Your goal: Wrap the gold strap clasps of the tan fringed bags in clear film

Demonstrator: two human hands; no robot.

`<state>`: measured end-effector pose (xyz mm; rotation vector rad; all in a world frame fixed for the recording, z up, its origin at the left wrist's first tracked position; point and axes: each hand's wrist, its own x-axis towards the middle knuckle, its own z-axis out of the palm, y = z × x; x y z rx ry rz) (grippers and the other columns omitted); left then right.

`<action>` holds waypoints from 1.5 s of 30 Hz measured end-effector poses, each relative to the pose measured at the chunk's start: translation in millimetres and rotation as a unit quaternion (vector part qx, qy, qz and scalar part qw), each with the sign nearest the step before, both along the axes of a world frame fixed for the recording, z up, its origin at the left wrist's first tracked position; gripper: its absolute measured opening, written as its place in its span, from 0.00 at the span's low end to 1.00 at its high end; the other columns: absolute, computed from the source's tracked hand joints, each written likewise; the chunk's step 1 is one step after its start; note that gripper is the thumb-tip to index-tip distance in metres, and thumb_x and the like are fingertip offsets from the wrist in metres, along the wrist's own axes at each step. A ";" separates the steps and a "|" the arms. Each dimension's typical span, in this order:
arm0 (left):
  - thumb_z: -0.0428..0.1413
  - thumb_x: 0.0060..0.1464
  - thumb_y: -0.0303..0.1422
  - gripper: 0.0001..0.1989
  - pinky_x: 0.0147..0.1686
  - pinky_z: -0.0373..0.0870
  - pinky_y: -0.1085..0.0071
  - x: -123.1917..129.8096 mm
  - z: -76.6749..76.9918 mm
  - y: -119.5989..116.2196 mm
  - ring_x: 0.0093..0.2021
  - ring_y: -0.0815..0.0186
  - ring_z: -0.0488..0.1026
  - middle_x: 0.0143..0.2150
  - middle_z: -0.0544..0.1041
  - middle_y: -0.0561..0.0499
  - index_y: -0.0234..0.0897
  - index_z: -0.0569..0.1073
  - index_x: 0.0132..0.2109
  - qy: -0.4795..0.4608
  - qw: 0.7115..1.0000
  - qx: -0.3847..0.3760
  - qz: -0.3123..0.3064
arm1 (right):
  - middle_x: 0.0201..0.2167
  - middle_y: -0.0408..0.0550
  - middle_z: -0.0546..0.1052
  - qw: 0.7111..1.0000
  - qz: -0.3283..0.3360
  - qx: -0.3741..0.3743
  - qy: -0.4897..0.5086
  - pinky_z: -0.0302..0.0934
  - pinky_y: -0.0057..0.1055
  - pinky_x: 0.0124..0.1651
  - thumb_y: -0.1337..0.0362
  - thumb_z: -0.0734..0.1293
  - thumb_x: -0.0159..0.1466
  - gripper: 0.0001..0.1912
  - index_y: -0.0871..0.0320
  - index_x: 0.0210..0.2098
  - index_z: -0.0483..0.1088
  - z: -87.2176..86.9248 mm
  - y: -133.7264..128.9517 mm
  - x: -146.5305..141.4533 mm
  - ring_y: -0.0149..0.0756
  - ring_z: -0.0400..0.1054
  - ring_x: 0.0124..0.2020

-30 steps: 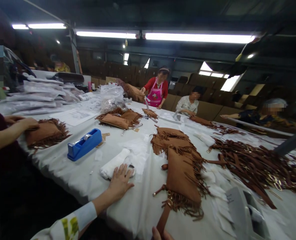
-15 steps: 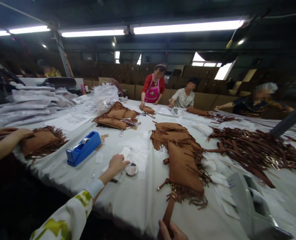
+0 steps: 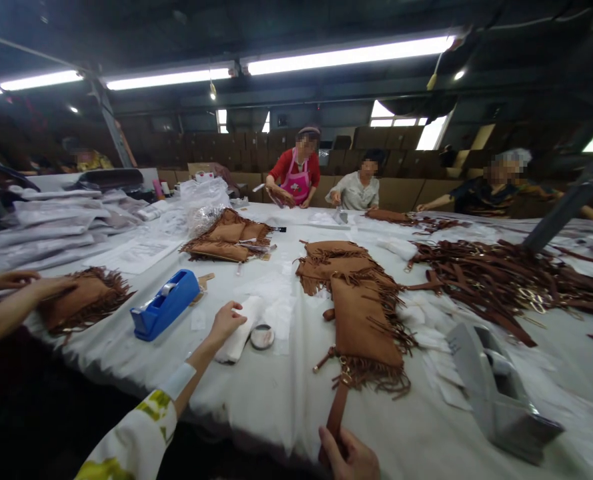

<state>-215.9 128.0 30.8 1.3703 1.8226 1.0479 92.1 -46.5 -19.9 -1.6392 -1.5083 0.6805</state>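
My right hand (image 3: 349, 455), at the front edge of the table, is closed around a brown strap (image 3: 338, 408). That strap runs up to a metal clasp at the end of a brown fringed bag (image 3: 363, 320), which lies flat on the cloth. My left hand (image 3: 227, 321) is at the left edge of a folded white tissue bundle (image 3: 242, 330), its fingers bent with a gap between thumb and forefinger. Just right of the bundle lies a tape roll (image 3: 262, 337).
Left stands a blue tape dispenser (image 3: 166, 303); right, a grey tape dispenser (image 3: 499, 400). Beyond are more fringed bags (image 3: 229, 235) and a heap of brown straps (image 3: 481, 280). A co-worker's hands press another bag (image 3: 83, 297) at the left. Other people stand across the table.
My left hand has shifted left and up, off the tape roll, uncovering the tissue bundle. My right hand stays on the strap. A person opposite has lifted something brown.
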 end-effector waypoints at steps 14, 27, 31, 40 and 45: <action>0.66 0.40 0.36 0.36 0.26 0.61 0.78 141.9 -16.8 -187.5 0.25 0.74 0.67 0.30 0.71 0.55 0.35 0.61 0.56 -0.448 0.866 -0.145 -0.170 | 0.25 0.49 0.73 0.994 0.012 -0.086 0.069 0.57 0.28 0.30 0.42 0.58 0.59 0.27 0.59 0.28 0.74 36.9 -42.8 4.1 0.36 0.65 0.26; 0.55 0.50 0.50 0.23 0.29 0.61 0.75 144.9 -13.2 -202.8 0.27 0.70 0.64 0.27 0.69 0.53 0.31 0.71 0.38 -0.352 0.882 -0.138 -0.282 | 0.20 0.43 0.71 0.980 0.087 -0.106 0.145 0.53 0.24 0.26 0.55 0.64 0.57 0.16 0.62 0.24 0.73 38.3 -57.9 -14.3 0.32 0.62 0.24; 0.56 0.49 0.47 0.21 0.23 0.55 0.76 144.9 -19.4 -202.6 0.22 0.73 0.59 0.20 0.65 0.55 0.31 0.69 0.25 -0.297 0.919 -0.123 -0.229 | 0.16 0.41 0.68 0.990 0.093 -0.089 0.061 0.50 0.24 0.24 0.53 0.61 0.60 0.21 0.61 0.19 0.71 40.6 -53.7 -6.1 0.30 0.60 0.20; 0.61 0.40 0.37 0.11 0.25 0.57 0.76 134.3 -17.6 -197.5 0.23 0.71 0.63 0.21 0.71 0.54 0.32 0.72 0.24 -0.227 0.951 -0.118 -0.172 | 0.27 0.56 0.77 0.950 -0.021 -0.190 -0.247 0.57 0.30 0.32 0.46 0.63 0.58 0.22 0.59 0.26 0.74 46.0 7.8 -9.4 0.43 0.71 0.31; 0.60 0.43 0.40 0.14 0.22 0.53 0.76 126.0 -17.5 -200.7 0.21 0.73 0.59 0.19 0.67 0.56 0.31 0.73 0.26 -0.183 0.954 -0.129 -0.200 | 0.26 0.53 0.76 0.971 0.045 -0.198 -0.128 0.56 0.28 0.28 0.60 0.64 0.57 0.10 0.61 0.27 0.71 42.4 13.7 -9.2 0.38 0.70 0.27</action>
